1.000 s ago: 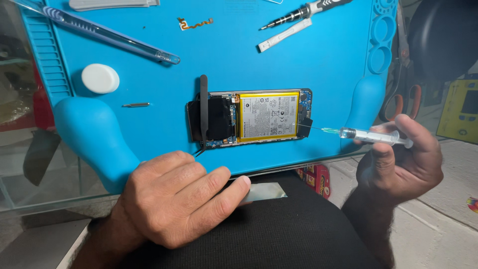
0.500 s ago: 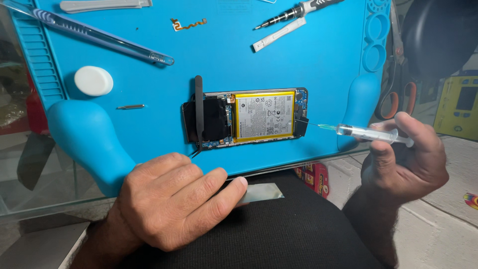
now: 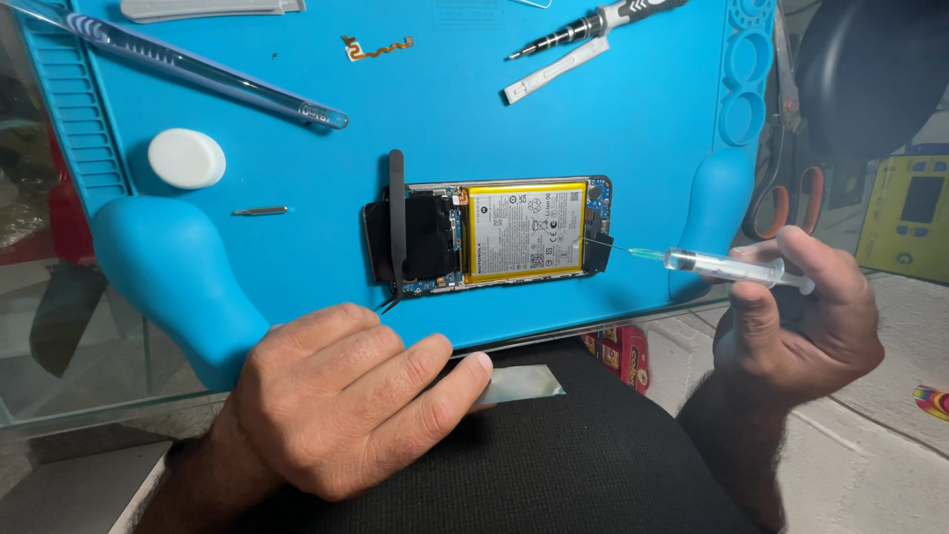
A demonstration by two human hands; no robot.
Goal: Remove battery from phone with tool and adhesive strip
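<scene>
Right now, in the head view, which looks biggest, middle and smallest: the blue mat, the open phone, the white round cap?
1. blue mat, biggest by far
2. open phone
3. white round cap, smallest

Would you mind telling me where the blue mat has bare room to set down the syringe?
The blue mat is bare between the white spudger and the opened phone, and between the white cap and the phone. The top edge is crowded with the screwdriver and clear tube.
</scene>
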